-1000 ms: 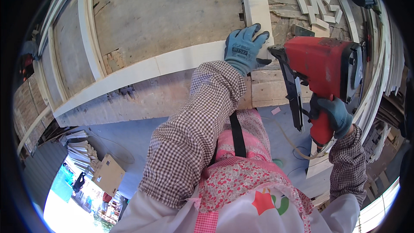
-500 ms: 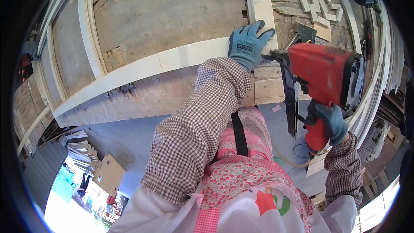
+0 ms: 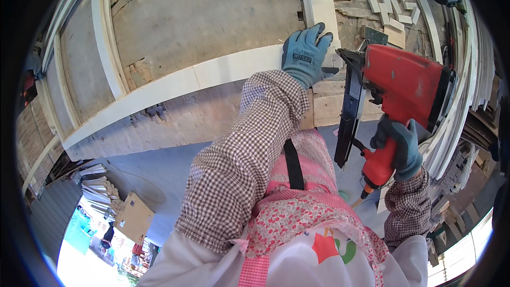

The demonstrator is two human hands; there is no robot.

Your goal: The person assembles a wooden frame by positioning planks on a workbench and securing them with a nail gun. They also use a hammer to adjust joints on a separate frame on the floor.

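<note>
My left hand (image 3: 306, 57), in a blue coated glove, lies with its fingers spread over the corner where a pale upright board (image 3: 320, 0) meets the long front rail (image 3: 228, 68) of a wooden frame. Its thumb sticks out to the right along the rail's edge. In my gloved right hand (image 3: 402, 146) is the grip of a red nail gun (image 3: 406, 82) with a long black magazine (image 3: 350, 119). The gun's nose is just right of my left hand, close to the board's edge; whether it touches is unclear. An air hose fitting sits at the grip's lower end.
Several small wood blocks (image 3: 390, 5) lie on the worn tabletop at the far right. A dark metal plate (image 3: 375, 36) rests beside the gun. Long pale strips (image 3: 467, 106) line the right side. A cardboard box (image 3: 134, 218) and stacked wood (image 3: 101, 194) stand on the floor at lower left.
The nail gun's nose has shifted slightly right and up from beside my left hand. Its grip has swung left, with the magazine now slanting. My left hand stays at the corner, thumb further out.
</note>
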